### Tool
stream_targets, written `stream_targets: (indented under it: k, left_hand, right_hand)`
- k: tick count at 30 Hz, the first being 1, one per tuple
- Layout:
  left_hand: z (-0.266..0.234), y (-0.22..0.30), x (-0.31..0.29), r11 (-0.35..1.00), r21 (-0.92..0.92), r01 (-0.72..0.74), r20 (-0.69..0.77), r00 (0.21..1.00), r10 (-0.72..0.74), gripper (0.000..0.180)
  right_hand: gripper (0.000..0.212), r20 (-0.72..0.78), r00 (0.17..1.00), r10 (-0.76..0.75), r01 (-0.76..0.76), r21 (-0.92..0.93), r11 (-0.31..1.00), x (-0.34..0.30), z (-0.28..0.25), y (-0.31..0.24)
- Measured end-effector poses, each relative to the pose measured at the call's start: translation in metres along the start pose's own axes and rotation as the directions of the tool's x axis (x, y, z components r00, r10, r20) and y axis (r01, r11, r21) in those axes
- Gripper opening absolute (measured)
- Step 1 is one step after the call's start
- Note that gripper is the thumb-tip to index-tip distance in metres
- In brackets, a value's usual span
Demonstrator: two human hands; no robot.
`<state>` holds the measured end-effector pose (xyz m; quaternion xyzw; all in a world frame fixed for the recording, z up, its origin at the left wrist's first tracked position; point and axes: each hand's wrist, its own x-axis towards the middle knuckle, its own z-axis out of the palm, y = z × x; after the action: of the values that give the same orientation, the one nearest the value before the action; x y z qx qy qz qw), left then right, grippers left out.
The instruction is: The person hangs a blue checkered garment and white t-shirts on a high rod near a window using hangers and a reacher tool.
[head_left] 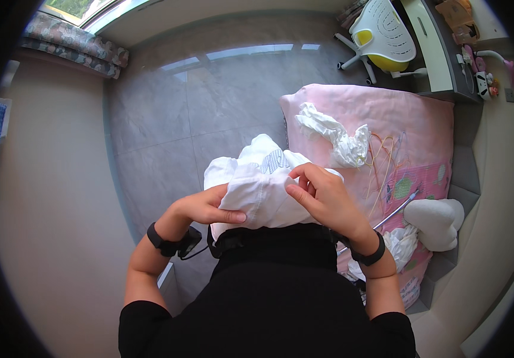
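A white garment (257, 194) with a grey-blue striped patch is bunched up in front of my waist. My left hand (206, 206) grips its left side, the thumb lying on top and the other fingers hidden under the cloth. On the opposite side my right hand (324, 196) has curled fingers, with thumb and forefinger pinching the fabric near its upper right part. Whether the garment is a shirt or something else cannot be made out from the folds.
On the right, a pink bed (376, 101) holds a crumpled white garment (331, 134), several thin hangers (382, 149), a metal pole (397, 209) and a white cushion (439, 221). A white-and-yellow swivel chair (382, 36) stands beside a desk (427, 45). Grey tiled floor (149, 119) lies ahead.
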<state>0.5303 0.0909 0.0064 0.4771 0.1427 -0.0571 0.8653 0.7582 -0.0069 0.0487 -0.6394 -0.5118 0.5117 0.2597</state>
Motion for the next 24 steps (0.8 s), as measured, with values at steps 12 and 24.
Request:
stream_targets:
  k: [12, 24]
  left_hand:
    - [0.005, 0.016, 0.017, 0.687, 0.652, -0.320, -0.282, 0.739, 0.612, 0.063]
    - [-0.012, 0.007, -0.030, 0.589, 0.741, -0.322, -0.484, 0.352, 0.801, 0.039]
  right_hand:
    - [0.041, -0.288, 0.937, -0.198, 0.260, 0.196, 0.945, 0.045, 0.055, -0.030]
    - [0.017, -0.162, 0.951, -0.263, 0.302, 0.301, 0.905, 0.057, 0.059, -0.068]
